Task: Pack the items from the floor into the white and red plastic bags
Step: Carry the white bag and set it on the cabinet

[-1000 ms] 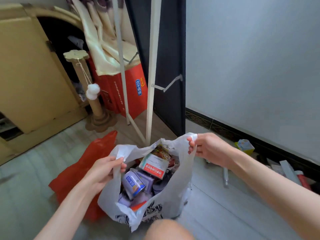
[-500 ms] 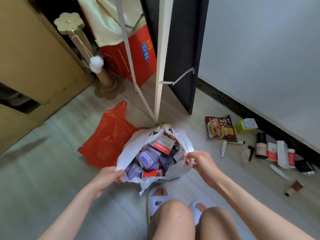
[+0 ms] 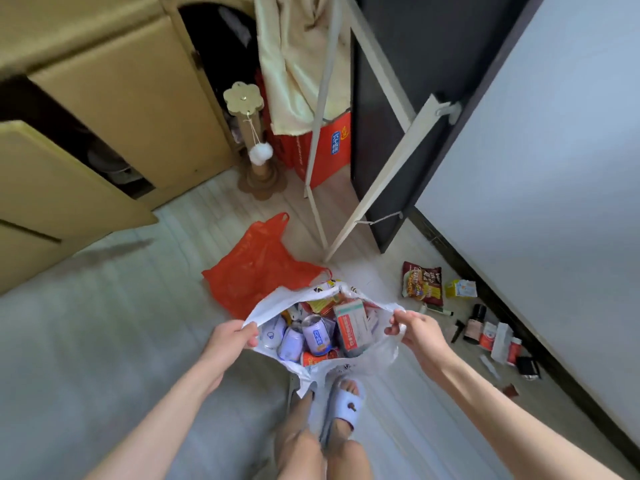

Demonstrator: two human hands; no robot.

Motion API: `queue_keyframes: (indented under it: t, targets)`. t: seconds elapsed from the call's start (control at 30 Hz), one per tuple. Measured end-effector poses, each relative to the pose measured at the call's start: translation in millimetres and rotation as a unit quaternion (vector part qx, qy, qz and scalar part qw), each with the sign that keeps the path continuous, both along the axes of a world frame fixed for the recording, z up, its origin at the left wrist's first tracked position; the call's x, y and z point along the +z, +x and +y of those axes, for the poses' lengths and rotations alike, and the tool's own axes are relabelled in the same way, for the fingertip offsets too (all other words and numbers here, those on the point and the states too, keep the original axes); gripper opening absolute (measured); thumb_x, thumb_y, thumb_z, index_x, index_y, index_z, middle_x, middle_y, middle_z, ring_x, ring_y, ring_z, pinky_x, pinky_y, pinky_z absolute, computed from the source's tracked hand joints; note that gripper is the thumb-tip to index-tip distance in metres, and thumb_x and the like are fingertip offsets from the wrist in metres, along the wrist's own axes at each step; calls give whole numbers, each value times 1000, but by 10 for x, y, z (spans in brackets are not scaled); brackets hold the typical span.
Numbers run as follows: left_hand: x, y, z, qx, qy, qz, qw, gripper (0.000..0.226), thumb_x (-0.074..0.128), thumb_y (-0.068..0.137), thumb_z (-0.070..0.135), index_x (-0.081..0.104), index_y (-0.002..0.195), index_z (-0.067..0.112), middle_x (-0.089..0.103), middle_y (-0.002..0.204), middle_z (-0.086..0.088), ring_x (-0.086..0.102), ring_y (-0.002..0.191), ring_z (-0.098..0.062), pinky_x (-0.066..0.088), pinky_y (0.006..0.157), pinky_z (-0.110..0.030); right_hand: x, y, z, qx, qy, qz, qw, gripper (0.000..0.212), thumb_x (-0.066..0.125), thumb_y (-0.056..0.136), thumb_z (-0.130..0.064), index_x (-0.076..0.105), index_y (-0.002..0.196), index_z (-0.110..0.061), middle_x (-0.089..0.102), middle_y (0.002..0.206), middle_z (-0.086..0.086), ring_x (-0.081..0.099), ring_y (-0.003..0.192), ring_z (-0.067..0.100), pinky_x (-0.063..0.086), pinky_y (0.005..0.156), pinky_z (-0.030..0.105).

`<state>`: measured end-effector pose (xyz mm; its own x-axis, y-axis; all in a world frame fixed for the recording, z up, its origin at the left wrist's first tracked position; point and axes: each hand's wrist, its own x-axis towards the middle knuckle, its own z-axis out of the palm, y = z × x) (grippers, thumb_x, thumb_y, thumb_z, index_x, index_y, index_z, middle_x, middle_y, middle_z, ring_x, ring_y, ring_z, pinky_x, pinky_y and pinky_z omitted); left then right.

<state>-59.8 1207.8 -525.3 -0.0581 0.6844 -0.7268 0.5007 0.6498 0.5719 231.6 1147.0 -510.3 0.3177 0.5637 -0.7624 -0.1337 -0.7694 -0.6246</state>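
White plastic bag [image 3: 382, 355] hangs between the two hands, thin and crinkled, its mouth pulled wide. The left hand [image 3: 227, 341] pinches the rim on one side, the right hand [image 3: 417, 332] pinches it on the other, both with fingers curled round the film. Between the grips the bag is packed: rounded lilac cans [image 3: 317, 336], a flat red-and-white carton [image 3: 353, 327] lying on top, yellow packets behind it. Half a second ago the bag sat lower, closer to the knees; now the person stands taller, the mouth is stretched further — and more floor shows. Just beyond the left grip lies the red plastic bag [image 3: 258, 271], glossy, flattened on the pale boards. Out past the right grip, along the dark skirting, loose items wait: a snack packet [image 3: 422, 282], a small yellow box [image 3: 460, 289], a dark bottle [image 3: 476, 323], little cartons. Below the bag, a pale blue slipper [image 3: 346, 403].
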Motion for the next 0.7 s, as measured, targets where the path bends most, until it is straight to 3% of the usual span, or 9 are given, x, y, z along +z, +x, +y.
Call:
queue_keyframes:
  t: [0.1,0.17,0.27,0.33,0.5,0.7]
  targets:
    - [547,-181,-242,33,20,-4,999,34,53,91,11,61,59,9,64,70,-5,55,72,-17,36,71,-26,573,-90,-36,32,31,40,998,21,45,88,-7,60,84,8,67,99,24,60,99,31,41,99,41]
    - [871,-294,-419,56,35,-6,998,35,52,91,11,63,59,1,67,79,-6,57,80,-17,35,75,-28,868,-173,-107,49,42,37,997,24,44,92,-9,59,92,10,63,105,28,57,110,36,37,106,47]
    - [1310,-500,-662,105,60,-24,992,33,53,91,11,65,68,-9,66,78,-9,57,83,-21,37,81,-32,1305,-402,-144,120,64,5,991,26,45,94,-11,60,73,-8,63,83,15,59,100,37,38,101,49]
    - [1564,-668,-816,139,81,-35,986,30,53,91,10,65,74,-11,63,72,-10,55,80,-22,38,82,-34,1548,-608,-146,160,78,-3,984,29,45,94,-11,60,69,-13,61,76,8,56,86,27,42,94,45]
    - [1956,-1195,-1220,190,127,-30,973,28,51,91,7,64,75,-13,61,67,-8,52,74,-23,37,77,-34,1985,-1224,-95,234,109,1,966,27,49,93,-12,63,70,-9,61,66,0,55,74,11,38,75,24]
    - [2144,-2009,-1477,282,170,-59,942,22,48,91,-1,63,77,-10,61,66,-13,54,71,-24,40,74,-34,2264,-2189,69,267,132,12,954,26,51,91,-7,68,71,-7,67,65,4,59,63,14,46,62,21]
